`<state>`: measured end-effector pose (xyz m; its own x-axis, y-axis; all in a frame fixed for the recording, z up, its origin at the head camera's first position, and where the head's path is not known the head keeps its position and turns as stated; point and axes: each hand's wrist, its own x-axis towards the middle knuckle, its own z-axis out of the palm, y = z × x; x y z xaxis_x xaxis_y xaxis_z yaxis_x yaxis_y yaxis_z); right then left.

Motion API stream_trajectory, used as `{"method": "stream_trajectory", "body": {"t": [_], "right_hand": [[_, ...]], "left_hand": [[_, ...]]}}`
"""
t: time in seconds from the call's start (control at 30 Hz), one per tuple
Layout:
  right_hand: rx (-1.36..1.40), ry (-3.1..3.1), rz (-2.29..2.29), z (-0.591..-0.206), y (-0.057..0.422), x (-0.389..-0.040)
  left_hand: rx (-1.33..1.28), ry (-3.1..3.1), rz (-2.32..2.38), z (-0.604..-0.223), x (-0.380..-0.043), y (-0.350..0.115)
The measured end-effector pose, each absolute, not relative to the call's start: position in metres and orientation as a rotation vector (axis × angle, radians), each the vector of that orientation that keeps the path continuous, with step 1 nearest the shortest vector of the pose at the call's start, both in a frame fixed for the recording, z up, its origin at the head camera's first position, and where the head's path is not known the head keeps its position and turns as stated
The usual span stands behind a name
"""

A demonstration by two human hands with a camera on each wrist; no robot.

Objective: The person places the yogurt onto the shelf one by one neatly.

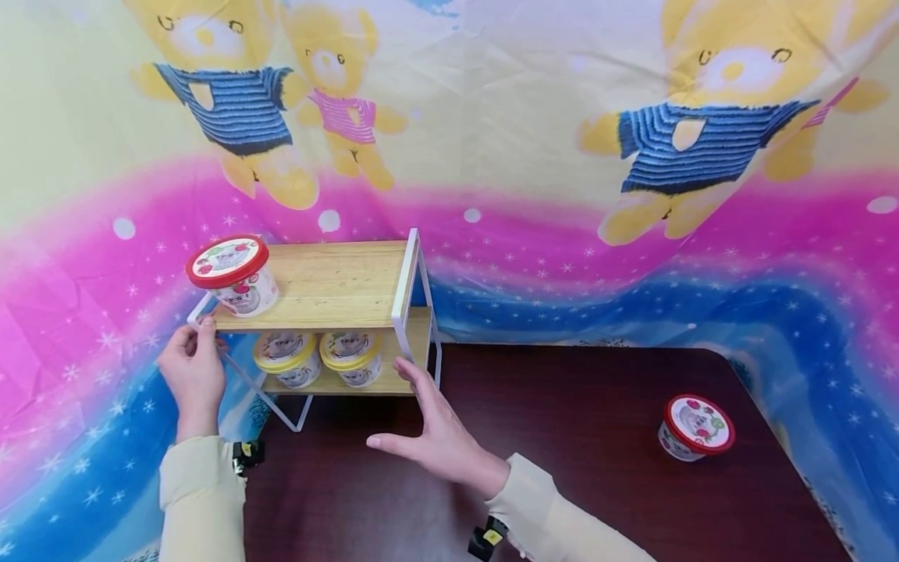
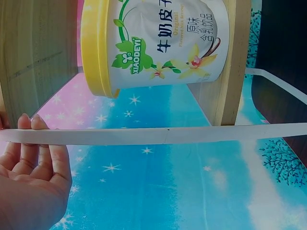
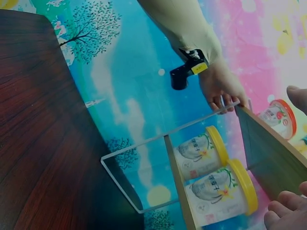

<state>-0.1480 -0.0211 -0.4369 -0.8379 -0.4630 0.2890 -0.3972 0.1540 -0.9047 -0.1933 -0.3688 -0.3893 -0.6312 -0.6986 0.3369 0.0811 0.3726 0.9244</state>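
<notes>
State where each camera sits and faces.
Head: on head, facing forward and down at shelf and table; left hand, right hand, sleeves show.
Left wrist: on that wrist, facing the shelf's frame and one yellow-lidded tub; left hand shows.
Right wrist: on that wrist, facing the shelf; both hands, left sleeve show.
Head and right wrist share the shelf's red-lidded tub.

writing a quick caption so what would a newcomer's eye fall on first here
Probably the yellow teddy bears printed across the backdrop behind the two-tier shelf. Next, perhaps, the red-lidded tub on its top left and two yellow-lidded tubs below. A second red-lidded tub stands out on the right of the dark table.
</notes>
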Motion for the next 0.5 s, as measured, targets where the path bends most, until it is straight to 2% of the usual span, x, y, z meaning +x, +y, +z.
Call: {"method": "stream_trajectory", "body": {"t": [0.5], "right_hand": [[-0.842,2.251,-2.075,-0.434,0.016,-0.158]], "left_hand": [[0.547,-1.885,-1.35,-0.39,-0.193,-0.37]]}}
